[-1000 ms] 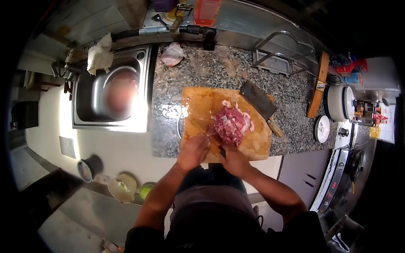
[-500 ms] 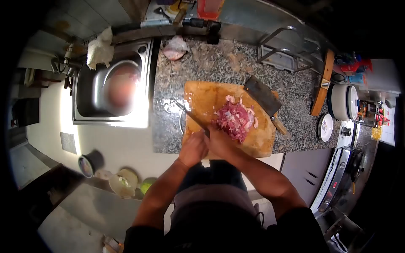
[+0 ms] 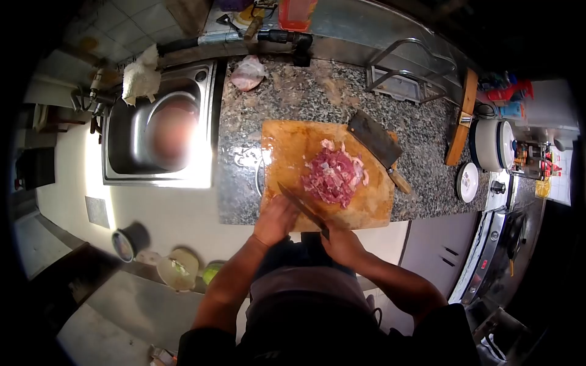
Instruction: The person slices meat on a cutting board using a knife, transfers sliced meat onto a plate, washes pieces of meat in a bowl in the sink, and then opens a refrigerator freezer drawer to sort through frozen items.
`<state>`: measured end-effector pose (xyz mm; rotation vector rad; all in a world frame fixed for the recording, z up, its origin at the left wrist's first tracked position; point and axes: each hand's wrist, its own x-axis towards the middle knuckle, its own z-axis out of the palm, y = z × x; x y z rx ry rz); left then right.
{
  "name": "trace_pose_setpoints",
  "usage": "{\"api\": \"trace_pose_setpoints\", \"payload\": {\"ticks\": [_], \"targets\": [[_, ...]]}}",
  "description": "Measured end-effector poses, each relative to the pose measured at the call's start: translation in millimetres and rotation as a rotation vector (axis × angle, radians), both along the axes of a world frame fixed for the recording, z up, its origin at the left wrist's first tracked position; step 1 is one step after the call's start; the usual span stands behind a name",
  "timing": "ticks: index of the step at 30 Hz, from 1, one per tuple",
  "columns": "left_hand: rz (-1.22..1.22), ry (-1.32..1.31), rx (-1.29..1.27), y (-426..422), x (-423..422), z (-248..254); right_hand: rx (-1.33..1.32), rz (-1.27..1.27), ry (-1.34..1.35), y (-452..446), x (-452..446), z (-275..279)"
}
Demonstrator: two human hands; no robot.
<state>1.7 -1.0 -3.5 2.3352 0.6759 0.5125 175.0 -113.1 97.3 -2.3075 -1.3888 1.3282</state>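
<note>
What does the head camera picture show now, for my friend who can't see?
A person's right hand holds a knife beside their left hand, at a wooden board with chopped raw meat and a cleaver.

The right hand (image 3: 343, 245) mostly hides the knife handle (image 3: 325, 232); the basin's (image 3: 176, 93) contents (image 3: 173, 133) are blurred.

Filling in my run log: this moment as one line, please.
right hand: holds knife | left hand: beside knife, grasp unclear | cut meat: piled on cutting board | cleaver: beside meat
</note>
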Motion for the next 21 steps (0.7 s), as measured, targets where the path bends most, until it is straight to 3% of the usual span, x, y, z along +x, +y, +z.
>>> {"api": "trace_pose_setpoints", "payload": {"ticks": [3, 5, 7, 9, 10, 12, 15, 21], "targets": [[-0.029, -0.021, 0.007, 0.0, -5.0, -6.6, -0.254, -0.02, 0.043, 3.9, 0.8, 10.8], [0.004, -0.021, -0.021, 0.2, -3.7, -7.9, 0.269, 0.066, -0.059, 16.0, -6.5, -25.9], [0.023, -0.031, -0.039, -7.0, -4.1, -8.0, 0.189, 0.035, -0.032, 69.6, -22.4, -36.3], [-0.018, 0.066, -0.283, 0.8, -5.4, -4.8, 0.125, 0.06, -0.017, 96.4, -10.7, -33.2], [-0.015, 0.056, -0.26, 5.6, -2.4, 0.1, 0.04, 0.101, 0.002, 106.5, -7.1, -30.0], [-0.008, -0.081, 0.043, 2.2, -0.9, 12.3, 0.02, -0.032, 0.032, 93.7, 12.4, -21.4], [-0.034, -0.067, 0.056, 3.3, -2.9, 3.6, 0.227, -0.009, 0.025, 51.0, 17.5, -9.3], [-0.006, -0.067, 0.062, 2.1, -0.4, 5.0, 0.077, 0.026, -0.043, 9.8, -5.4, -2.6]]}}
